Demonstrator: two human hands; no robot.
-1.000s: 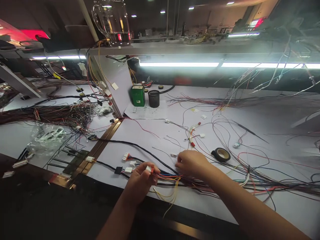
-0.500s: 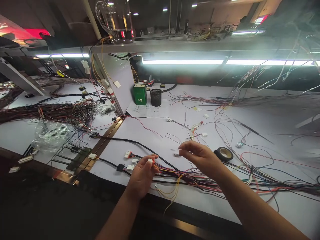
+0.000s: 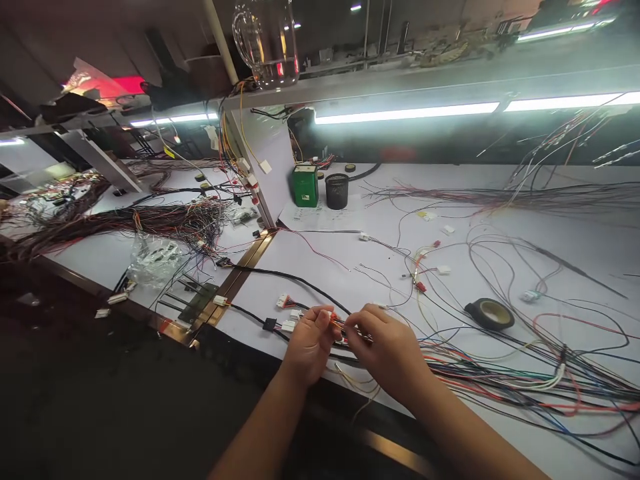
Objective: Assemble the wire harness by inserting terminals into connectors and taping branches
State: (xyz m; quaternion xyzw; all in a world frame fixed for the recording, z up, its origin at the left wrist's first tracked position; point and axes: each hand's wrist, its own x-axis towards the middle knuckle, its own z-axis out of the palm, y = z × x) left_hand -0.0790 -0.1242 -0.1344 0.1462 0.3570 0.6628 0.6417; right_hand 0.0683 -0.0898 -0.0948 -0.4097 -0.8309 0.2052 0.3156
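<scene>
Behind everything, a dim room [image 3: 435, 23] is stretching away, and in front of it a long shelf [image 3: 400, 83] is running across, with a glass jug [image 3: 267, 47] standing on top and strip lights [image 3: 405, 113] glowing underneath. Below, a white worktop [image 3: 300, 257] is spreading to both sides of an upright panel [image 3: 277, 143]. Wires are crowding much of it: a dark wire bundle [image 3: 100, 223] is lying left of the panel, and a looser, coloured wire bundle [image 3: 525, 387] is trailing off to the right. A crumpled clear bag [image 3: 155, 260] is lying just in front of the dark wire bundle.

Low in the middle, the left hand [image 3: 310, 343] is pinching a small white-and-red connector [image 3: 327, 315] between thumb and fingers. Close beside it, the right hand [image 3: 385, 343] is bending its fingers in at the wires — whether they are gripping one, I cannot tell.

Farther back, a green box [image 3: 305, 187] is standing beside a black mesh cup [image 3: 337, 191]. A black tape roll [image 3: 490, 313] is lying to the right of the hands. Smaller still, a black connector [image 3: 270, 324] is lying left of the left hand, and a red connector [image 3: 420, 287] is lying beyond the right. The white-and-red connector is sitting at the left fingertips — orange strands are showing between it and the right hand.
</scene>
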